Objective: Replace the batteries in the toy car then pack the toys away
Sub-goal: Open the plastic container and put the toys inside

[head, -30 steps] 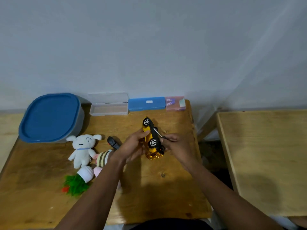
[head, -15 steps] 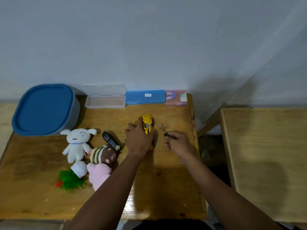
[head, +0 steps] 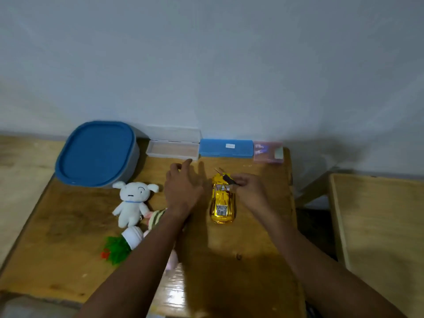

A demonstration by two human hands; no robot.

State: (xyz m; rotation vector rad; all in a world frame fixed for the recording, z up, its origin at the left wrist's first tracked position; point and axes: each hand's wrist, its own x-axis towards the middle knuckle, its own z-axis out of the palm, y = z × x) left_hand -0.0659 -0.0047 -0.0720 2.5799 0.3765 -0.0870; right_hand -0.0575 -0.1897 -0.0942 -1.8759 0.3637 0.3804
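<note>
Right hand: fingers pinched on a small dark-handled screwdriver, its thin metal tip angled toward the counter's far edge, above the far end of the car. Left hand: released, fingers spread, palm down, holding nothing, just left of the car and apart from it.

The car is glossy yellow plastic, upright on its wheels, mid-counter toward the right edge. The counter is worn varnished wood, with a shiny patch at the near edge.

Along the far edge, left to right: a rounded grey bin with a blue lid at the far-left corner, an open clear plastic case, a shut blue case, a translucent pink box.

Left of the left forearm: a white plush dog, a striped plush partly hidden, a fuzzy green toy.
</note>
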